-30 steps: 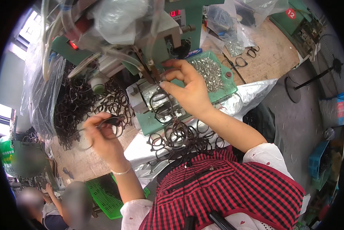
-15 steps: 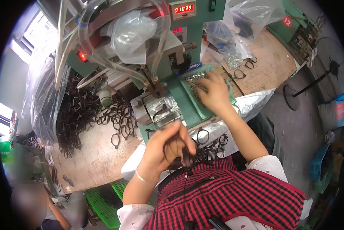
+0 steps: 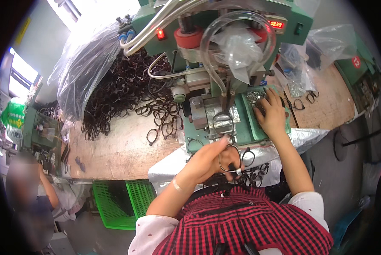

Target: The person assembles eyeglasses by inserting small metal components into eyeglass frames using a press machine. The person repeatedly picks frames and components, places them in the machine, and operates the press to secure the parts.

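Observation:
My left hand (image 3: 207, 162) is closed on a dark eyeglass frame (image 3: 240, 160) just in front of the press's metal fixture (image 3: 207, 111). A rim of this frame loops out past the fingers. Another dark rim (image 3: 214, 123) shows over the fixture, beneath the tool; whether it joins the held frame I cannot tell. My right hand (image 3: 274, 114) reaches into a green tray (image 3: 252, 123) on the right, thumb and fingers apart over small shiny metal parts (image 3: 254, 97). Its fingertips are partly lost among them.
A green press (image 3: 156, 19) with clear hoses (image 3: 205, 29) stands ahead. Dark eyeglass frames (image 3: 127, 89) pile up left of it on the wooden table (image 3: 114, 157); several more lie by my apron. Green baskets (image 3: 114, 212) stand below left, near another person (image 3: 27, 187).
My view has swung left, so the press and table appear farther right. The eyeglass frame in my left hand shows a rim more openly. My right hand stays in the tray, its fingers shifted slightly.

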